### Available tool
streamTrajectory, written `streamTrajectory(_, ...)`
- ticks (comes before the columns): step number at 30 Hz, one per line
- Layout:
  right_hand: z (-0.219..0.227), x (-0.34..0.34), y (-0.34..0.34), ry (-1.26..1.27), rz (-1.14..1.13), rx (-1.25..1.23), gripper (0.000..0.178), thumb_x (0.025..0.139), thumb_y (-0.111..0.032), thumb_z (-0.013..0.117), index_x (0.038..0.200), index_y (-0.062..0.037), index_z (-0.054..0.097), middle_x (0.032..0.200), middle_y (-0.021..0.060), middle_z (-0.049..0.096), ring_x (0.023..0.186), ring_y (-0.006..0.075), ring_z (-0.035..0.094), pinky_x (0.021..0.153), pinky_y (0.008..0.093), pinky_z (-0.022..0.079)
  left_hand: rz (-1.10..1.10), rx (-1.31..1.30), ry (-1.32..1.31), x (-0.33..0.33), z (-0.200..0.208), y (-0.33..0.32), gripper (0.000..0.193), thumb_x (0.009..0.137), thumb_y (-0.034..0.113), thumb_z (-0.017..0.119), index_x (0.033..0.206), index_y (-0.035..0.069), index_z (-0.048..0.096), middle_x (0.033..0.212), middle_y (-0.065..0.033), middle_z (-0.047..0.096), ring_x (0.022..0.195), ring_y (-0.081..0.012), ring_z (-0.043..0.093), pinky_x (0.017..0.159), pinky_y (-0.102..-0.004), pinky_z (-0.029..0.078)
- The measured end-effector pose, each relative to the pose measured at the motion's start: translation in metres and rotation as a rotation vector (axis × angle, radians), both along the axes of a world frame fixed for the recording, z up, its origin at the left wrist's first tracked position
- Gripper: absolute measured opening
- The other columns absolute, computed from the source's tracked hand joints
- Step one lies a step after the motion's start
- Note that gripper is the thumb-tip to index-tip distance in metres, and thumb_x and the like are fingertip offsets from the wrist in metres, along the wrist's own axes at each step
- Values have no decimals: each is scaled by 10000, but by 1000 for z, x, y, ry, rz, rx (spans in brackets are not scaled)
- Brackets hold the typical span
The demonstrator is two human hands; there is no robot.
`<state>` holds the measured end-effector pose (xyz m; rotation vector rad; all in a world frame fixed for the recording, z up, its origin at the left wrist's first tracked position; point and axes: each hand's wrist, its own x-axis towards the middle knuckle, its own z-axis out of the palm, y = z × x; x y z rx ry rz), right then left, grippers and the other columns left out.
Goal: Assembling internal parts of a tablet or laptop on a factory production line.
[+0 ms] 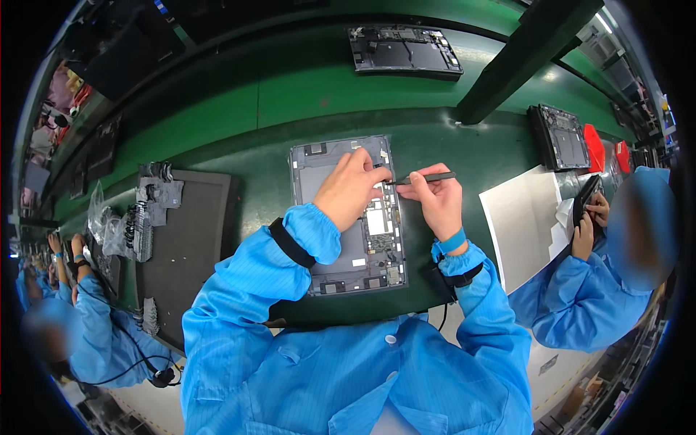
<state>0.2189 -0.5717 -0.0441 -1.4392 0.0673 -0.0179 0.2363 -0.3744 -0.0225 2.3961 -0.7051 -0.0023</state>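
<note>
An opened laptop chassis (330,250) lies in front of me on the green bench, its circuit board (384,225) running down the right side. My left hand (351,188) rests over its upper middle, fingers bent and thumb and forefinger pinched close together at the board's upper part. What they hold, if anything, is hidden. At the right edge of the chassis, my right hand (435,203) grips a slim black pointed tool (441,176), like tweezers. Its tip reaches left onto the board, right beside my left fingertips.
On the left, a dark foam-lined tray (185,246) stands beside stacked grey parts (156,199). Another open chassis (406,51) sits at the back, near a dark post (525,54). A white sheet (518,225) and a co-worker (587,290) are on the right; another co-worker (119,333) is left.
</note>
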Motion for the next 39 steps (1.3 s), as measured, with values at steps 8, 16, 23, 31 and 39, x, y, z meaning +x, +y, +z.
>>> streamTrajectory(8, 16, -1, -28, -77, 95, -42, 126, 1016, -121, 498, 1036, 3, 498, 880, 110, 642, 878, 199, 690, 708, 340, 547, 0, 68, 24, 5, 1, -1, 307, 782, 145, 762, 1079, 154, 684, 1008, -93, 498, 990, -294, 526, 869, -385, 474)
streamTrajectory(16, 34, 3, -17, -664, 239, -1079, 138, 771, -76, 734, 896, -94, 676, 835, 45, 590, 754, 243, 625, 651, 357, 490, 17, 44, 59, 3, 2, 1, 301, 787, 133, 759, 1080, 140, 689, 1013, -95, 498, 989, -295, 527, 867, -386, 475)
streamTrajectory(23, 32, 11, -7, -698, 173, -1128, 134, 723, -63, 742, 843, -115, 712, 765, 7, 569, 726, 203, 612, 620, 346, 431, 5, -11, 57, 4, -4, 0, 307, 782, 103, 761, 1080, 123, 691, 1019, -104, 494, 989, -302, 524, 872, -385, 471)
streamTrajectory(31, 31, 17, -1, -708, 279, -1122, 117, 764, -36, 697, 866, -92, 693, 788, 52, 564, 707, 289, 569, 654, 370, 444, -2, -18, -6, 5, -9, 2, 315, 773, 80, 759, 1074, 114, 674, 1024, -107, 494, 992, -303, 531, 862, -386, 473)
streamTrajectory(39, 5, -25, -29, -171, 172, -715, 199, 890, -147, 679, 1026, -2, 664, 861, 86, 669, 681, 145, 617, 608, 295, 482, 604, -126, -41, -46, 16, 82, 176, 923, 153, 617, 1019, 11, 656, 893, -178, 621, 800, -372, 619, 736, -426, 505)
